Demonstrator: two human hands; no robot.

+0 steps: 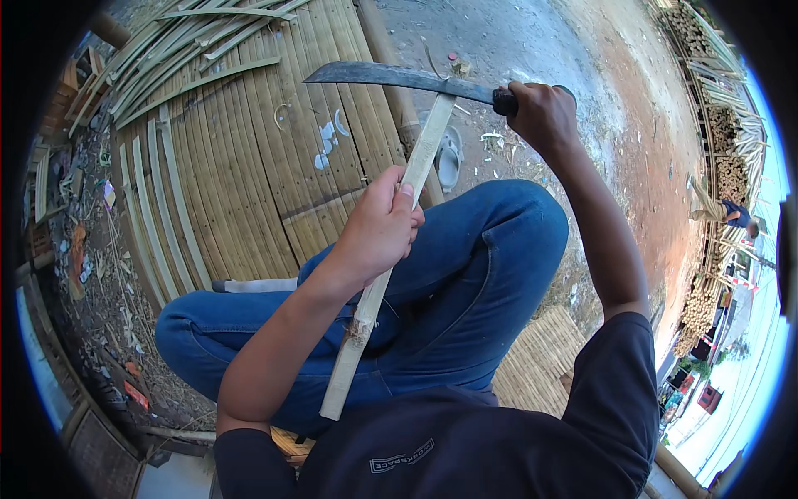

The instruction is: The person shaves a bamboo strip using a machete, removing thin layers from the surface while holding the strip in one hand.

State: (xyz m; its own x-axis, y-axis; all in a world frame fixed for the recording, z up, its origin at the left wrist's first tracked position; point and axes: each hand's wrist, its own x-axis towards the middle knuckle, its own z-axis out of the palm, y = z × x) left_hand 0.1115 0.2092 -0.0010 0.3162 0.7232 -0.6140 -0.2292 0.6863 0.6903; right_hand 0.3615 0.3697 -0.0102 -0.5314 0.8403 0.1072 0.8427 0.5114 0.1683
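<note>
Outdoors, a slatted brown bamboo surface [241,166] carries pale split strips [179,41] heaped far left, with brown dirt ground [648,108] to its right. Over its right edge, the left hand [382,220] has its fingers clamped around a long pale bamboo strip [426,145], whose far end meets a dark metal machete [399,76]; the right hand's [542,116] fingers clasp its handle. White lettering [402,456] marks the black shirt [507,453].

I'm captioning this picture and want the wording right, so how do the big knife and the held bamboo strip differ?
The knife is dark grey metal, while the bamboo strip is pale. The knife's free end is pointed; the strip's lower end is blunt. The right hand grips the knife, the left hand the strip. Both are long and narrow.
</note>
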